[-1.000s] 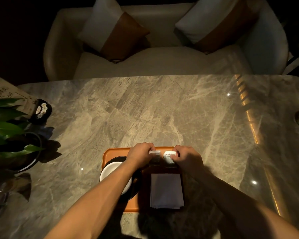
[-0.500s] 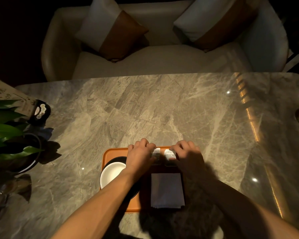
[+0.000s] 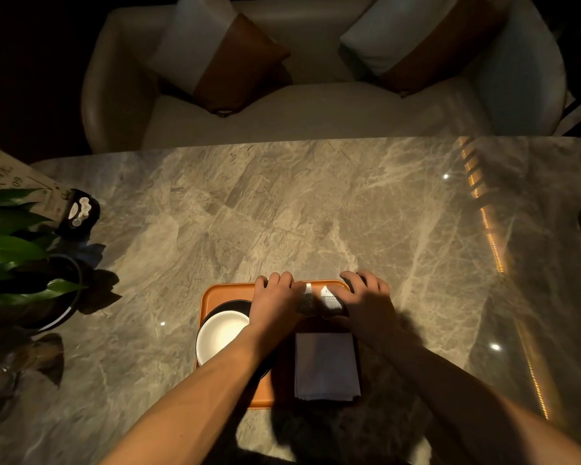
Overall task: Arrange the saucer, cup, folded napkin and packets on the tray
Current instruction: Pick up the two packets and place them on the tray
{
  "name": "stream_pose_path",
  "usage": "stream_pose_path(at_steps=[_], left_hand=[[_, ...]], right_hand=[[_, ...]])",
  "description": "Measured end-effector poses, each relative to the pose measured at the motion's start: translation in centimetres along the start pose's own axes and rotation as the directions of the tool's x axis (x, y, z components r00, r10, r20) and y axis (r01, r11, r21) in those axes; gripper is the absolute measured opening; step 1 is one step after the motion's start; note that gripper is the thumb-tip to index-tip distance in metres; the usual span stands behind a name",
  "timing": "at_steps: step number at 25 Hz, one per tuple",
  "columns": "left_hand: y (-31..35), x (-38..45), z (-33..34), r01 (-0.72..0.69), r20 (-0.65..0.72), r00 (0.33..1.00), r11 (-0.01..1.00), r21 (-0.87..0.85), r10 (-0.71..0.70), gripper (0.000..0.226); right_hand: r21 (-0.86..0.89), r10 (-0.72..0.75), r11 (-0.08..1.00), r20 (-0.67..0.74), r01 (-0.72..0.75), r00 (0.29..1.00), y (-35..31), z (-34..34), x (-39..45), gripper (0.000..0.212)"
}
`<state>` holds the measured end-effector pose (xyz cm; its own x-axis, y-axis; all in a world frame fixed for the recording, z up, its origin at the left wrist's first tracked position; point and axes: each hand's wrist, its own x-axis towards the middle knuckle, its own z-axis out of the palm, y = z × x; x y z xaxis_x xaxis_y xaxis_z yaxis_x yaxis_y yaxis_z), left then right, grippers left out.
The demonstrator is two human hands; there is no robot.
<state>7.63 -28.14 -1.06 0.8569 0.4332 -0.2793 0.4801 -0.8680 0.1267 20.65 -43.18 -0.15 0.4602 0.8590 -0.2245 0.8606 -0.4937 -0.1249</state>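
Two hands on one orange tray (image 3: 206,298). Closest to me there's the folded napkin (image 3: 326,364) on the tray's right half, and the white cup (image 3: 220,335) on a dark saucer (image 3: 230,306) on the left. Past those, two packets (image 3: 329,298) lie at the far rim, left hand (image 3: 275,302) and right hand (image 3: 366,303) pressing flat on them, fingers spread, not pinching anything.

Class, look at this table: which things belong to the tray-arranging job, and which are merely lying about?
Part of the job:
tray
cup and saucer
folded napkin
packets
left hand and right hand, both laid flat by the packets

Just lying about:
potted plant
printed card
small dark object with a white label
sofa cushions
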Motion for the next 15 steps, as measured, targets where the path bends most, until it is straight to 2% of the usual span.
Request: stream_pose_path(at_steps=[8, 15], left_hand=[[0.17, 0.13, 0.21, 0.0, 0.024, 1.0, 1.0, 0.005, 0.0, 0.042], [0.69, 0.35, 0.44, -0.007, 0.017, 1.0, 0.999, 0.039, 0.006, 0.034]], right_hand=[[-0.002, 0.015, 1.0, 0.001, -0.015, 1.0, -0.04, 0.35, 0.25, 0.06], [-0.009, 0.055, 0.998, 0.012, -0.055, 0.998, -0.06, 0.46, 0.06, 0.059]])
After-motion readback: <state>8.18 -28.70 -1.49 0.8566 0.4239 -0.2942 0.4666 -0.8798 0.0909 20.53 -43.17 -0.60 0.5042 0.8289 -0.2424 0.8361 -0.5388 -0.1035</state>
